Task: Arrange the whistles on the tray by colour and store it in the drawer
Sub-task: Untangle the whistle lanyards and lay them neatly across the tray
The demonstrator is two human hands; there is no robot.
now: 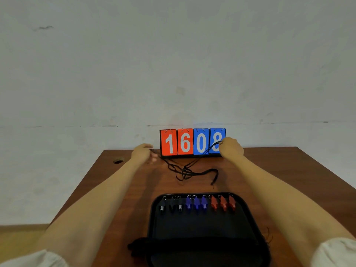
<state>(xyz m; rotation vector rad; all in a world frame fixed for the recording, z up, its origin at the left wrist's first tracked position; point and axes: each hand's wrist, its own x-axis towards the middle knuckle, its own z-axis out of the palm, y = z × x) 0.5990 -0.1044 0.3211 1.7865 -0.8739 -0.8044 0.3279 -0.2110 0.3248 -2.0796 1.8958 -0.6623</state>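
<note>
Black, blue and red whistles (198, 204) lie in one row along the far edge of the dark tray (204, 226), three of each colour, well nearer the person than either set of fingers. Between the tray and the fingers a tangle of black cords (185, 171) lies on the table (269, 170). The right hand (231, 147) has its fingers pinched shut on one strand, lifted in front of the score flip-board (192, 142). The left hand (143, 153) has its fingers curled loosely around another strand; whether it grips firmly cannot be told. Judged step: clearing the cords. Draw both strands apart slowly, keep them raised clear of the tray, and avoid snagging the board.
</note>
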